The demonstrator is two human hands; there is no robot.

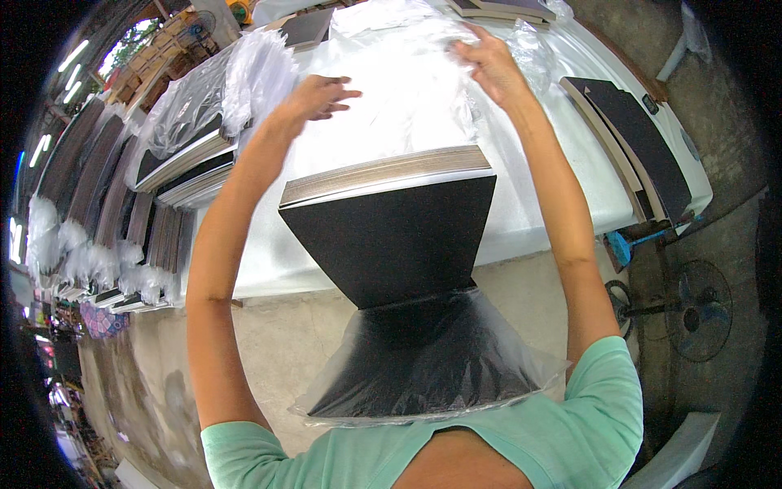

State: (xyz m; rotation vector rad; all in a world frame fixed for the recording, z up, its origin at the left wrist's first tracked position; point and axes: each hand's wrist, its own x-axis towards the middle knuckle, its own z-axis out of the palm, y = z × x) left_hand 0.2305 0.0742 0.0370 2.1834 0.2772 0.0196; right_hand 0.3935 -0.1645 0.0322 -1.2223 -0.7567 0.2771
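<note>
In front of me is a thick black-covered book or album [391,232], its pale page edges facing up and away. Nearer my chest, clear plastic film [432,359] covers another black panel that adjoins it. My left hand [318,98] is above the table, beyond the book's far left corner, with fingers apart and holding nothing. My right hand [489,65] reaches farther out on the right, over crumpled clear plastic bags [399,65]. Its fingers are bent and their tips smeared by motion, so whether they grip the film cannot be made out.
Several dark books [90,179] partly in plastic stand along the left. More plastic-covered books [191,155] lie beside my left arm. Black boards or books [631,147] rest on the white table's [554,196] right side. A standing fan [700,310] is on the floor at right.
</note>
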